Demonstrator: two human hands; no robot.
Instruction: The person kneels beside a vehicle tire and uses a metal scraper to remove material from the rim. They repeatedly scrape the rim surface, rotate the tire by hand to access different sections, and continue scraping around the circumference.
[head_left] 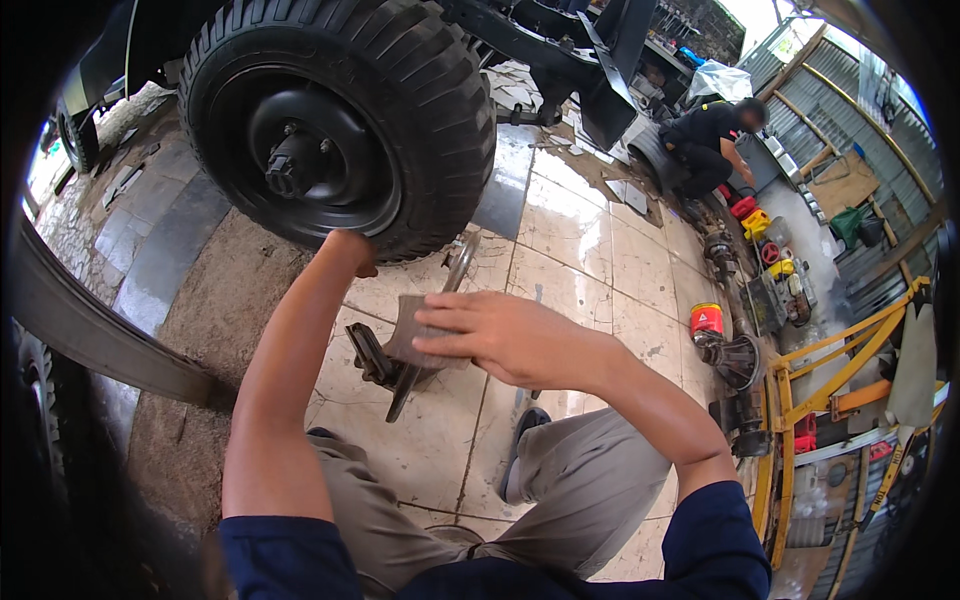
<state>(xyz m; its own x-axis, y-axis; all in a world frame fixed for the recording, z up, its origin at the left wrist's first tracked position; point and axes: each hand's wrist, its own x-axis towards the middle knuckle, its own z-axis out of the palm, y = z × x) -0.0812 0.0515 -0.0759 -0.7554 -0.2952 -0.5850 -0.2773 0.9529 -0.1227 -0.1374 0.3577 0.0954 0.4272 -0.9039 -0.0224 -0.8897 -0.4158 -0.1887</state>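
A black wheel with a chunky-treaded tyre [455,120] stands in front of me, its dark rim and hub facing me. My left hand [350,250] reaches to the lower edge of this wheel, against the tyre beside the rim; most of its fingers are hidden. Over the tiled floor, my right hand [490,335] has its fingers laid across a flat grey-brown block [403,335], with the thumb out of sight. Under and beside the block are a dark metal piece [368,352] and a long metal bar [400,393] slanting toward the wheel.
Above right of the wheel is a dark vehicle frame [600,75]. A co-worker [700,140] crouches at the far right. On the right lie a red can [706,322], axle parts [735,360] and a yellow metal frame [800,400]. A grey beam [110,320] crosses the left side.
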